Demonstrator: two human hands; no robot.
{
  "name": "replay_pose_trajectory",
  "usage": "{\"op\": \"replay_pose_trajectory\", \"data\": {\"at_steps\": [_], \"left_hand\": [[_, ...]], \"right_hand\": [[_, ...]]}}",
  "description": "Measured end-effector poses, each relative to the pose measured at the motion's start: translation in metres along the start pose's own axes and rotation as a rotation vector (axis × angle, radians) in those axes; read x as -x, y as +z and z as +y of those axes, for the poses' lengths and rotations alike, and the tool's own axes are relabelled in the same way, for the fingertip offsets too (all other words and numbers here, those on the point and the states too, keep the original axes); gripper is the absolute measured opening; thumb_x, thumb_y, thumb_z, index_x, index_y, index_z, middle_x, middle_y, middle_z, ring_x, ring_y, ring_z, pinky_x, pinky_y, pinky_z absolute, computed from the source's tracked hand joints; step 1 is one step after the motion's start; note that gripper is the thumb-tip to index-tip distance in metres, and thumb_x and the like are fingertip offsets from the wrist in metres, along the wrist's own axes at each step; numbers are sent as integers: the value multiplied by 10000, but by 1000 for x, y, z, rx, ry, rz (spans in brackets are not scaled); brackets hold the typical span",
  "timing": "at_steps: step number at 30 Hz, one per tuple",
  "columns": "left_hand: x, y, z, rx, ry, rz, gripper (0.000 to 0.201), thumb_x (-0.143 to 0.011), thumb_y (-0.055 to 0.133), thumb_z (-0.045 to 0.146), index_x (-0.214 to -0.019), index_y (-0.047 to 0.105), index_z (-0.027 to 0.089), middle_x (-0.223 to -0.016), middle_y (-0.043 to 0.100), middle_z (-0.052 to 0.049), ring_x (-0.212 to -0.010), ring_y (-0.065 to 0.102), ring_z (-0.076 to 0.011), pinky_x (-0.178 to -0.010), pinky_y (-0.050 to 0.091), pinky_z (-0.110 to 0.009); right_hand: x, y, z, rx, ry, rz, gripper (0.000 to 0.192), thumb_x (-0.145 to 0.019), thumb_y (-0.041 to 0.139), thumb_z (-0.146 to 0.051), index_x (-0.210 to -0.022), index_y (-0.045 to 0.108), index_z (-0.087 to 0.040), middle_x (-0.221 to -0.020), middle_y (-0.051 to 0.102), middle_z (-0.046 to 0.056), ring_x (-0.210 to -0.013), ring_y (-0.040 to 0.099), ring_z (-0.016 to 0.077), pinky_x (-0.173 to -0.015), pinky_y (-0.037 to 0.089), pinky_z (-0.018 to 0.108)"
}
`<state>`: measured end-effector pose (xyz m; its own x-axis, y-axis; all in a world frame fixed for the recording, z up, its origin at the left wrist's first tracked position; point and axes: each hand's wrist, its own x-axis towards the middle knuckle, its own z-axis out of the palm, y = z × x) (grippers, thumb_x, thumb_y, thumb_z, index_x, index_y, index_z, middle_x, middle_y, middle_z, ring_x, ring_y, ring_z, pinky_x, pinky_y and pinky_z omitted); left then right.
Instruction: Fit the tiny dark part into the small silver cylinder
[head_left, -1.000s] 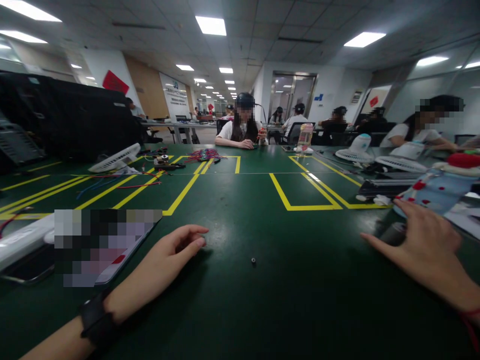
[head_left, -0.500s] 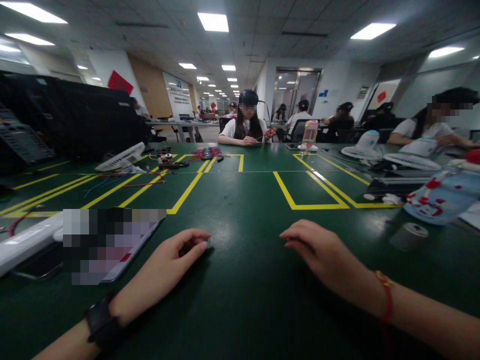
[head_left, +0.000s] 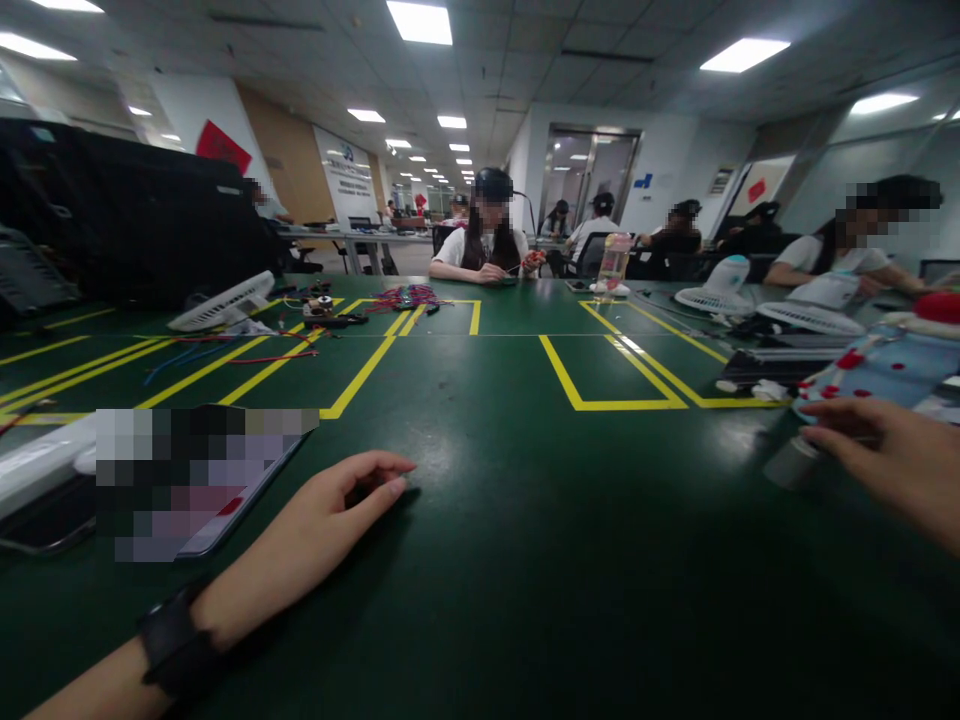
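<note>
My left hand (head_left: 341, 505) rests on the green table (head_left: 525, 560), fingers loosely curled and holding nothing; a black band sits on its wrist. Just left of it lies a flat tablet-like device (head_left: 202, 480). My right hand (head_left: 896, 465) is at the right edge, fingertips pointing left and hovering right over a small grey cylinder (head_left: 787, 462) that stands on the table. Whether those fingers pinch anything is hidden. Behind the right hand lies a pale blue object with red dots and a red cap (head_left: 877, 365).
Yellow tape lines (head_left: 600, 405) mark boxes on the table. A white power strip (head_left: 37, 460) lies at far left. White fan parts (head_left: 221, 305) and loose coloured wires (head_left: 409, 298) sit further back. A person (head_left: 487, 245) works opposite, others at right (head_left: 832, 270).
My right hand swept from the right to the table's middle and back to the grey cylinder. The tiny black part that lay mid-table is no longer seen. My left hand stayed put.
</note>
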<state>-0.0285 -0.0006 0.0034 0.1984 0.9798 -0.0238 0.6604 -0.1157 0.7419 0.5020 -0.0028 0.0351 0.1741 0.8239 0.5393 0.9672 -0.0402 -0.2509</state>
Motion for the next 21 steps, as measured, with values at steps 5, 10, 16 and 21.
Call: {"op": "replay_pose_trajectory", "data": {"at_steps": [5, 10, 16, 21], "left_hand": [[2, 0, -1, 6, -1, -2, 369, -890, 482, 502, -1161, 585, 274, -1015, 676, -29, -924, 636, -245, -776, 485, -361], [2, -1, 0, -15, -8, -1, 355, -885, 495, 496, -1149, 594, 281, -1036, 682, -26, -966, 627, -252, -799, 480, -360], [1, 1, 3, -22, 4, -3, 358, -883, 490, 510, -1109, 617, 264, -1027, 675, -35, -952, 628, -252, -807, 478, -363], [1, 0, 1, -38, 11, 2, 368, -884, 490, 511, -1122, 609, 256, -1031, 677, -36, -950, 631, -251, -809, 479, -357]], "right_hand": [[-1, -5, 6, 129, 75, -124, 413, -795, 484, -587, -966, 662, -256, -819, 674, 90, -597, 604, 146, -517, 390, 308], [5, -2, 18, 5, 266, -234, 630, -609, 678, -633, -1118, 619, -268, -975, 677, 92, -745, 654, 242, -595, 487, 375], [28, 20, -49, -37, -39, -142, 557, -805, 520, -577, -1230, 569, -221, -1085, 638, 114, -821, 640, 232, -709, 507, 401], [46, 48, -163, -483, -427, -285, 471, -857, 544, -376, -1306, 480, -251, -1256, 553, 53, -1134, 540, 200, -981, 455, 399]]}}
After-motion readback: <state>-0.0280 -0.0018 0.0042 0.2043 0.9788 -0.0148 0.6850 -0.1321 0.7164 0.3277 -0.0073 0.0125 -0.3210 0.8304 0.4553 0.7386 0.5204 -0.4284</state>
